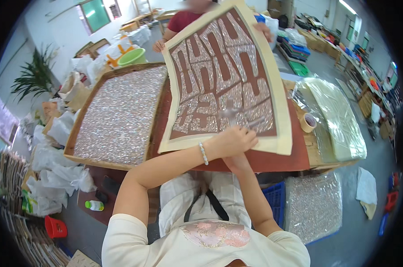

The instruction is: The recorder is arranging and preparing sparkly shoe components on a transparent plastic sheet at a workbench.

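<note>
Your cream shirt (174, 236) sits closest; beyond it your left hand (235, 140) lies over the lower border of the patterned panel (280, 107), fingers curled, though whether they grip anything can't be told. Your right hand (234, 161) is mostly hidden below it, its state unreadable. A co-worker's hands (158, 46) hold the panel's upper sides, tilting it above the red-brown table (300, 155), beside the glitter tray (99, 159). Most shapes look already covered in sparkle; brown gaps are bare, and what's left is unclear.
</note>
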`<state>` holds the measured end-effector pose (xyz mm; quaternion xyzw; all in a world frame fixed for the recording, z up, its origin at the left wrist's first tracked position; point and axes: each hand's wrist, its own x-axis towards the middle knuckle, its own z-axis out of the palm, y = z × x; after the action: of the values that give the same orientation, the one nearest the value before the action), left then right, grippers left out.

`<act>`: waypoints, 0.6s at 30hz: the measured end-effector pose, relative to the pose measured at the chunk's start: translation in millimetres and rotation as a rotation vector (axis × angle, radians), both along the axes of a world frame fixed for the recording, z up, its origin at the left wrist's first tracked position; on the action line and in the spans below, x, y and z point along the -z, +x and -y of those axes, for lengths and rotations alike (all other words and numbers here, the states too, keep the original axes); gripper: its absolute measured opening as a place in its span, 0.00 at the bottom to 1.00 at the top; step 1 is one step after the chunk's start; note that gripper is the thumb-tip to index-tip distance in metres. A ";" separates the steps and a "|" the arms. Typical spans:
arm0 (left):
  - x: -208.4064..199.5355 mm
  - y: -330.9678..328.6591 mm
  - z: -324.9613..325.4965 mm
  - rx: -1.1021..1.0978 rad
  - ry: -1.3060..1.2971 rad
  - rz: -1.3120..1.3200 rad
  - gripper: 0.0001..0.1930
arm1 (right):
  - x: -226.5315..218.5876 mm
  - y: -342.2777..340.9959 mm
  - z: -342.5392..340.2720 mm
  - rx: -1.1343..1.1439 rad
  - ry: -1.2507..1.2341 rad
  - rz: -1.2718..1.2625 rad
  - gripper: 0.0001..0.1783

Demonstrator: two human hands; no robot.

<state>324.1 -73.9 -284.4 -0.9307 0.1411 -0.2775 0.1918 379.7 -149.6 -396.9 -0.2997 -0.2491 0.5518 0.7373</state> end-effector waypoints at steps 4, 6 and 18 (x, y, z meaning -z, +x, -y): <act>81.5 26.5 -2.2 0.022 -0.071 -0.167 0.05 | 29.5 44.2 61.9 0.188 -0.199 -0.065 0.20; 99.3 38.4 0.9 0.026 -0.174 -0.269 0.06 | 25.8 61.4 95.4 0.221 -0.351 0.118 0.17; 144.6 133.2 26.2 0.004 -0.586 -0.119 0.10 | 67.6 111.7 110.8 0.751 -0.612 0.540 0.10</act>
<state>457.2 -100.0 -429.1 -0.9608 0.0679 -0.2517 -0.0942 491.5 -260.4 -464.5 -0.6993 -0.1333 0.2017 0.6727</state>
